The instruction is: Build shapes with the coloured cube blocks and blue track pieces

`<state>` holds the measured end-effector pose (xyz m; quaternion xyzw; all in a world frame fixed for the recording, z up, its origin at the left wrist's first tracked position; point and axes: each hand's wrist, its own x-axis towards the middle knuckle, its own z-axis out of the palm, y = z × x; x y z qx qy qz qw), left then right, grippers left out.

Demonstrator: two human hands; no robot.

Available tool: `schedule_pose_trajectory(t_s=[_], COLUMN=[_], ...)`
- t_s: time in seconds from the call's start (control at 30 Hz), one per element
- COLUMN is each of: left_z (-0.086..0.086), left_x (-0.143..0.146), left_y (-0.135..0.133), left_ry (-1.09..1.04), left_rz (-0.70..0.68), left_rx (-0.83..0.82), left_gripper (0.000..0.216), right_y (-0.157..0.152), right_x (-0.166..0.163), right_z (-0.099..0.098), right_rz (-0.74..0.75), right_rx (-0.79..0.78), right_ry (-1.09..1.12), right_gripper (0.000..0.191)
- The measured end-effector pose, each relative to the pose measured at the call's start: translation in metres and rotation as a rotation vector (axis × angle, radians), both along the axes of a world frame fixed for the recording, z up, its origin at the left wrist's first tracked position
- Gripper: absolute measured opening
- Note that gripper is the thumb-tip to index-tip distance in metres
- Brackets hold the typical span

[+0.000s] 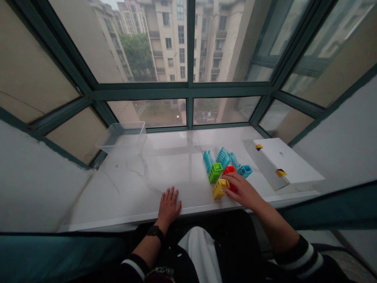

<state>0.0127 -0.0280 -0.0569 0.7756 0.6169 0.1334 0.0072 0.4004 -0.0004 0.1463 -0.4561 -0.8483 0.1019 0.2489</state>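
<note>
My left hand (pixel 169 207) lies flat on the white marble windowsill (pixel 123 188), fingers apart, touching nothing else. My right hand (pixel 242 192) rests over a red lattice plastic block (pixel 229 170), partly hiding it, with the fingertips against a yellow lattice block (pixel 220 189). Beside these lie a green lattice block (pixel 215 173) and a small blue lattice block (pixel 245 171). Several cyan ridged plastic pieces (pixel 224 157) lie in a loose group behind them. Whether my right hand grips anything is hard to see.
A transparent plastic box (pixel 123 137) stands at the sill's far left. A flat white box (pixel 282 162) with yellow tape lies at the right. Dark green window frames (pixel 188 92) border the sill's far side, and the sill's front edge lies near my lap.
</note>
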Motion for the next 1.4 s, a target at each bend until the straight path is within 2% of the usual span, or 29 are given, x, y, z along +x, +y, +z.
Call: schedule_pose_trajectory(t_s=[0.13,0.27,0.47,0.6,0.67,0.73,0.83,0.9,0.97,1.07,1.13,1.2,1.4], left_z=[-0.003,-0.002,-0.002,0.001,0.011,0.028,0.060,0.076,0.083,0.080,0.076,0.073,0.069], left_x=[-0.002,-0.004,-0.005,-0.006,-0.002,0.006,0.021,0.027,0.027,0.019,0.015,0.014,0.023], left_y=[0.002,0.004,0.004,0.005,0.006,0.006,0.006,0.008,0.011,0.016,0.018,0.020,0.022], left_ry=[-0.023,-0.040,-0.065,-0.133,-0.209,-0.298,-0.390,-0.415,-0.410,-0.322,-0.237,-0.164,-0.031], left_rz=[0.007,0.015,0.007,0.022,0.043,0.002,-0.198,-0.287,-0.296,-0.256,-0.239,-0.224,-0.176], left_rx=[-0.018,-0.048,-0.056,-0.069,-0.054,-0.025,-0.031,-0.056,-0.086,-0.131,-0.145,-0.141,-0.168], left_gripper=[0.058,0.057,0.057,0.060,0.063,0.065,0.072,0.073,0.061,0.042,0.040,0.040,0.035], right_y=[0.008,0.018,0.021,0.017,0.013,0.009,0.004,0.002,0.001,0.003,0.004,0.007,0.016], right_x=[0.000,-0.002,-0.007,-0.011,-0.017,-0.029,-0.053,-0.071,-0.085,-0.102,-0.111,-0.120,-0.138], right_z=[-0.021,-0.032,-0.034,-0.026,-0.018,-0.011,-0.011,-0.021,-0.039,-0.071,-0.090,-0.103,-0.120], right_rz=[0.064,0.029,-0.001,0.031,0.066,0.096,0.143,0.171,0.177,0.150,0.125,0.099,0.056], right_rx=[-0.067,-0.037,-0.116,-0.147,-0.151,-0.164,-0.210,-0.237,-0.254,-0.274,-0.289,-0.287,-0.273], right_ry=[-0.089,-0.116,-0.177,-0.156,-0.115,-0.049,0.104,0.214,0.298,0.290,0.191,0.071,-0.128], right_gripper=[0.043,0.048,0.054,0.051,0.049,0.048,0.043,0.037,0.033,0.044,0.059,0.064,0.034])
